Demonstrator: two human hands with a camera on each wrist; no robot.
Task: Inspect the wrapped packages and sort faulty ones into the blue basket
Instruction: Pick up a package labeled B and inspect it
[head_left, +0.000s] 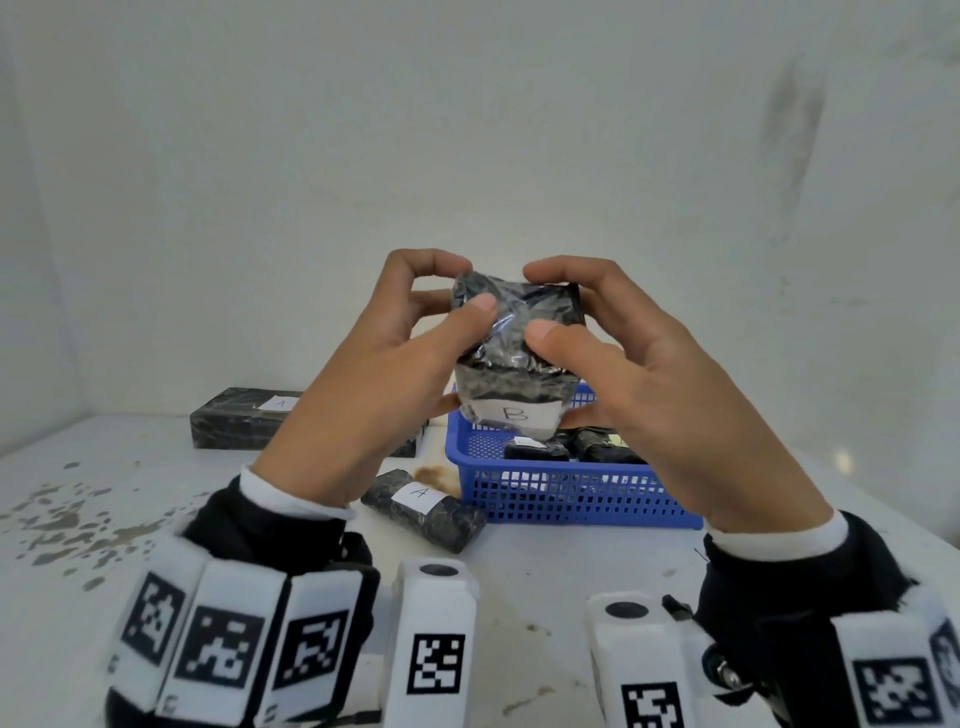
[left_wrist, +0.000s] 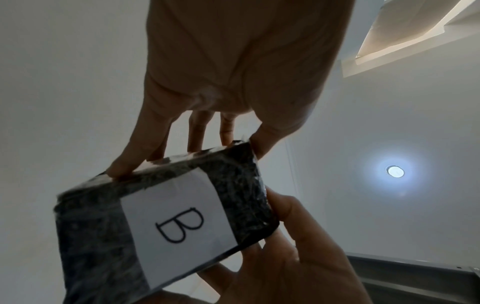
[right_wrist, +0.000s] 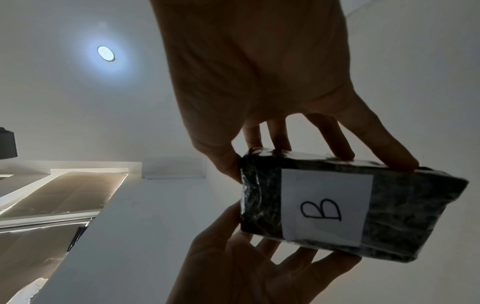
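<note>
Holding the B package (head_left: 514, 343) up above the near-left part of the blue basket (head_left: 566, 499) were both hands: left hand (head_left: 374, 384) and right hand (head_left: 670, 395), each with thumb on the near face and fingers curled over the far top edge, gripping it between them. Package was clear of the table (head_left: 260, 561), tilted, its white B label (head_left: 515, 414) on the lower end facing the person. Wrap looked wrinkled and glossy near the thumbs; could not tell if torn.

Basket sat right of centre on the table, its near wall facing the person, left edge just beside a stain (head_left: 434, 475). Two dark wrapped packages (head_left: 571, 449) lay inside it, toward the back.

Left of the basket: a round A-labelled package (head_left: 423, 506) lay close to the basket's near-left corner, and a long A-labelled block (head_left: 244, 418) sat farther back by the wall (head_left: 467, 130). Open table in front of the basket and at far left, with flaked paint patches there. Wrist views showed only the package, both hands and the ceiling.
</note>
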